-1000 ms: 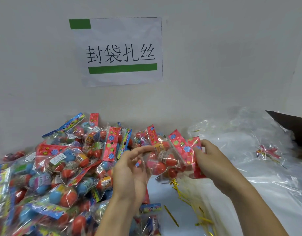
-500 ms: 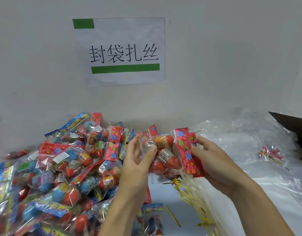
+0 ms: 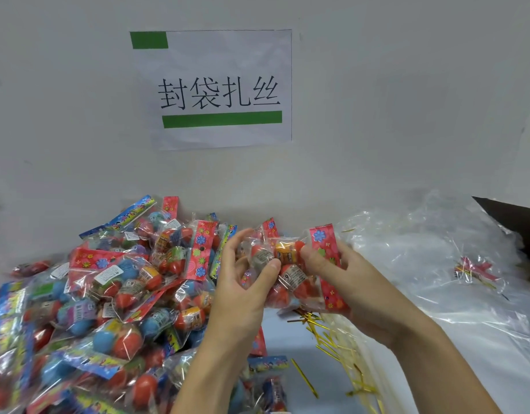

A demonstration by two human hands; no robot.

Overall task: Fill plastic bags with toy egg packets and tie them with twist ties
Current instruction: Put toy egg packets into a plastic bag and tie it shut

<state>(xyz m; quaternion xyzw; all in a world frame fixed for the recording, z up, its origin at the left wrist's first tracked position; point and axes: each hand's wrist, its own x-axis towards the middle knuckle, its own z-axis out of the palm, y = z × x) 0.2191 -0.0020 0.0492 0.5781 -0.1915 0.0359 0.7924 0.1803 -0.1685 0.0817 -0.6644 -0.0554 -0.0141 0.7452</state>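
Note:
Between my hands, above the table, I hold toy egg packets (image 3: 287,264) with red flowered header cards and red and orange eggs inside clear wrap. My left hand (image 3: 243,291) grips their left side, thumb across the front. My right hand (image 3: 347,282) grips the right side by the red headers. A big heap of toy egg packets (image 3: 114,294) fills the left of the table. Gold twist ties (image 3: 329,339) lie scattered just below my hands. A stack of clear plastic bags (image 3: 452,288) covers the right side.
A tied bag with a pink bow (image 3: 473,271) lies on the plastic bags at the right. A dark cardboard box flap (image 3: 515,225) juts in at the far right. A paper sign (image 3: 219,91) hangs on the white wall behind the table.
My hands have drawn closer together and pressed the held packets into a tighter bundle. The red header cards have swung from slanted to nearly upright.

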